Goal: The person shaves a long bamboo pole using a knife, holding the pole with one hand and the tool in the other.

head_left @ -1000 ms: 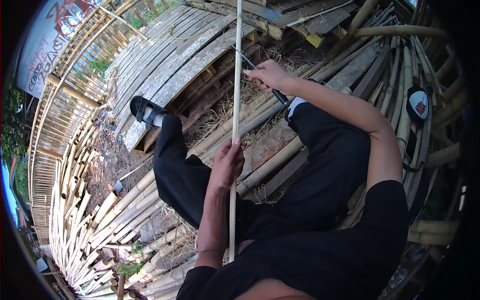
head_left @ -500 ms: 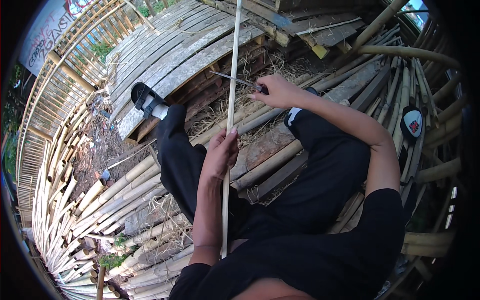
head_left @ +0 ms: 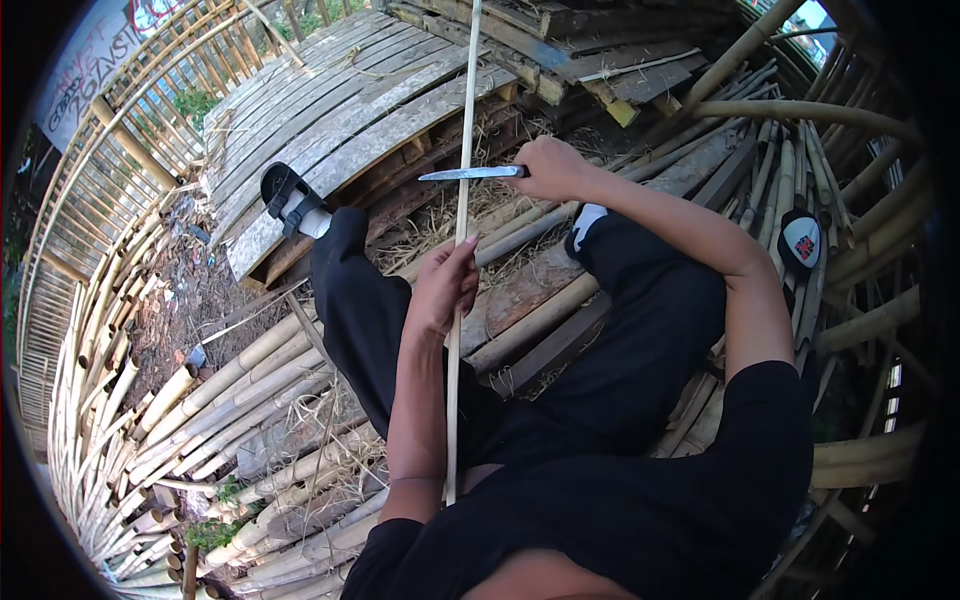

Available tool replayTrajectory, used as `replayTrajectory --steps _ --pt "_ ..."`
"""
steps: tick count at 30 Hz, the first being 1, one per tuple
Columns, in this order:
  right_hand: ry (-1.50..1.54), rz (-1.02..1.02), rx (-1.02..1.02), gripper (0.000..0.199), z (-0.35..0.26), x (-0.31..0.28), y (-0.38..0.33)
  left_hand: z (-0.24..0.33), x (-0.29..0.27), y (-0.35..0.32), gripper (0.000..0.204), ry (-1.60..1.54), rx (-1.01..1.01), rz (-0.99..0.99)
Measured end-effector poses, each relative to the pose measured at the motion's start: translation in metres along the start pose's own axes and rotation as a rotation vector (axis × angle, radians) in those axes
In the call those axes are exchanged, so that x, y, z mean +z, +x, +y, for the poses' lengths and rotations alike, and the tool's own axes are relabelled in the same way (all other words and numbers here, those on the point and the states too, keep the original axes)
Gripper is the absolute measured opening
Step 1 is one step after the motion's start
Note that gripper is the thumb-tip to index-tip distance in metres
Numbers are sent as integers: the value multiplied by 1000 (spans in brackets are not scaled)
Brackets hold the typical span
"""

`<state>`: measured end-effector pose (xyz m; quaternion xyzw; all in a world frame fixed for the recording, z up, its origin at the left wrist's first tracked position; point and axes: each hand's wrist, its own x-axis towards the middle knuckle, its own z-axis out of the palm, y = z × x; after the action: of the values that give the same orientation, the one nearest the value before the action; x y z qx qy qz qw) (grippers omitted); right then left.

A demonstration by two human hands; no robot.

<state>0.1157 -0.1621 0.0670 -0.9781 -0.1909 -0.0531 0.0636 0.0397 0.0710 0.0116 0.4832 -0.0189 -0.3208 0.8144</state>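
My left hand [head_left: 445, 287] is closed around a long, thin, pale bamboo strip [head_left: 467, 130], which runs from my lap up past the top of the view. In my right hand [head_left: 553, 169] is a knife [head_left: 470, 173], held by its handle, most of which my fingers cover. Its blade points left and lies across the strip, a little above my left hand, with its flat side showing. Whether the edge cuts into the strip I cannot tell.
Bamboo poles [head_left: 235, 400] lie stacked beneath and left of my legs. Ahead is a platform of wooden slats [head_left: 330, 110], with old planks [head_left: 600, 50] at its right. A bamboo fence [head_left: 110, 150] curves along the left. A black and white object [head_left: 800, 240] rests on poles at right.
The knife has turned so its blade lies nearly level, with its flat now catching the light. My right hand has shifted slightly. My left hand still grips the strip, a little higher in view.
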Motion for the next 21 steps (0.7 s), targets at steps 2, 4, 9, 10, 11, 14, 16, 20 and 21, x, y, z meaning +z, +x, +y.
replayTrajectory --steps 2,4,9,10,11,14,16,20,21 --pt "48 -128 135 37 -7 -7 -3 0 -2 -1 36 24 13 -15" --pt "82 -195 179 38 -12 -9 -9 -5 -2 1 32 97 79 32" --pt "73 -299 227 40 -30 -6 -39 -19 8 7 32 391 127 146" --pt "49 -316 216 41 -35 -5 -41 -22 7 9 32 486 149 190" --pt "25 -333 203 41 -39 -3 -44 -28 4 12 32 501 133 183" --pt "31 -353 252 33 -40 1 -46 -34 0 18 48 687 200 261" --pt "18 -358 240 31 -36 6 -44 -31 5 17 48 790 209 289" --pt "87 -317 219 28 -17 21 -53 -28 22 21 50 963 208 361" --pt "103 -331 218 27 -13 24 -54 -27 28 22 50 1052 211 383"
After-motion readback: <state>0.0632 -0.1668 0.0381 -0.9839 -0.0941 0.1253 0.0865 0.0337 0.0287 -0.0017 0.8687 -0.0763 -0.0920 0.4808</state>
